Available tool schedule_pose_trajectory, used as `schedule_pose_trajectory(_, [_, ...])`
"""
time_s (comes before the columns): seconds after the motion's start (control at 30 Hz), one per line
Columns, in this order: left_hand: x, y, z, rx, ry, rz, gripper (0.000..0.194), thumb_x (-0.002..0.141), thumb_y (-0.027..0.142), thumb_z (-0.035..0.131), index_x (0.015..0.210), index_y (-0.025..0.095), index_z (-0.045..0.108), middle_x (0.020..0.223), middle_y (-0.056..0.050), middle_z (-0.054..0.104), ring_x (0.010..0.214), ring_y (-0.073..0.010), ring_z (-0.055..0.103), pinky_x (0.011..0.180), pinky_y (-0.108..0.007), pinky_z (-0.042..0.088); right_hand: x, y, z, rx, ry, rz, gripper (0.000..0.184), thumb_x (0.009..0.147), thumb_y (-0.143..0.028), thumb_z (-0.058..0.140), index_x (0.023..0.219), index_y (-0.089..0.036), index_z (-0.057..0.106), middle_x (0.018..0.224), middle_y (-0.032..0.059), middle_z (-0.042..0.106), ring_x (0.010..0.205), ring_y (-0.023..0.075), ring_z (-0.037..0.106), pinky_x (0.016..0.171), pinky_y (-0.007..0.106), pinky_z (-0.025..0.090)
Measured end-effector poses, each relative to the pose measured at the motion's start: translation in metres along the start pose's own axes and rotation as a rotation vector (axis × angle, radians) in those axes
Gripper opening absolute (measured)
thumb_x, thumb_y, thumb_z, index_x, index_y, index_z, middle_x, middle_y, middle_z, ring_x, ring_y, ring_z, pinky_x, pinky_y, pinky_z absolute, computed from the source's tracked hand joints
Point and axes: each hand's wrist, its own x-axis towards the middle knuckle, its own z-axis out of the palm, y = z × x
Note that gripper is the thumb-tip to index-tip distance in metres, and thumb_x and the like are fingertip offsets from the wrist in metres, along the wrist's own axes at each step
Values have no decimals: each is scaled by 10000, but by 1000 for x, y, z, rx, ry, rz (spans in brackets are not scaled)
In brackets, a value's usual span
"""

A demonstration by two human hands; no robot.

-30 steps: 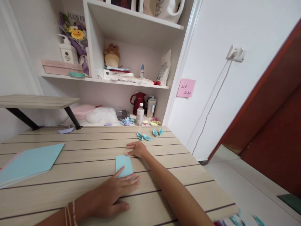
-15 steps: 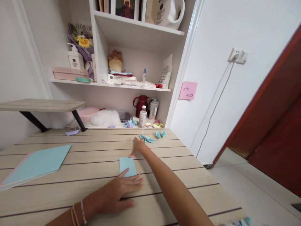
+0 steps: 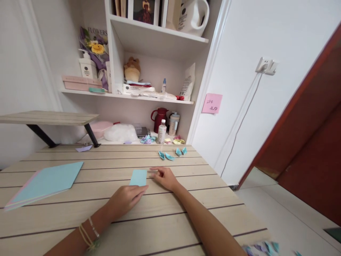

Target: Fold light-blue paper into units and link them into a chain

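Left hand point(image 3: 127, 200) on blue paper point(image 3: 138, 177), right hand point(image 3: 165, 178) seemingly just beside

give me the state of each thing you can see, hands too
Left hand, laid over the small blue paper, thumb hidden
Small blue paper, near end covered
Right hand, beside the paper, fingers partly bent
Four blue paper pieces, folded
Large sheets, stacked flat
White-capped bottle, upright, closed
Plug, pushed in
Pink note, stuck up, written on

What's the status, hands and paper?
Left hand over near end of blue paper. Right hand beside its right edge. Folded blue pieces beyond, not blocking.
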Motion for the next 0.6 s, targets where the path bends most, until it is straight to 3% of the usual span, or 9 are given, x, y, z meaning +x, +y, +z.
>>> schedule_pose_trajectory(0.13, [2,0,-1,-106,193,-189,232,819,248,478,1004,232,617,908,-27,704,762,-158,665,685,-235,532,-10,-21,4,-98,-177,-84,428,658,-287,661,1082,-270,604,555,-57,589,533,106,537,583,207,392])
schedule_pose_trajectory(0.23, [3,3,-1,-315,329,-367,198,791,297,519,944,215,614,884,-30,705,728,-162,670,643,-226,543,-10,-29,12,-29,-102,-58,256,708,-327,617,940,-232,671,604,-20,629,548,115,545,559,209,397])
schedule_pose_trajectory(0.33, [4,7,-3,-503,386,-526,231,760,321,564,963,213,587,849,-37,704,737,-179,668,646,-236,543,-7,-31,16,133,-54,-47,239,685,-391,641,816,-197,686,664,9,646,576,128,544,529,212,404])
schedule_pose_trajectory(0.47, [8,8,-7,-655,471,-604,310,754,333,573,1028,192,539,880,-65,688,825,-206,650,713,-282,530,-4,-33,13,288,34,9,280,621,-438,686,697,-172,643,672,13,613,607,137,535,521,219,403])
schedule_pose_trajectory(0.6, [12,7,-13,-687,527,-640,349,757,355,561,1060,184,542,1069,-99,630,1041,-238,558,849,-338,473,-4,-39,10,560,49,82,325,674,-480,629,631,-169,542,573,-18,532,545,110,487,527,223,399])
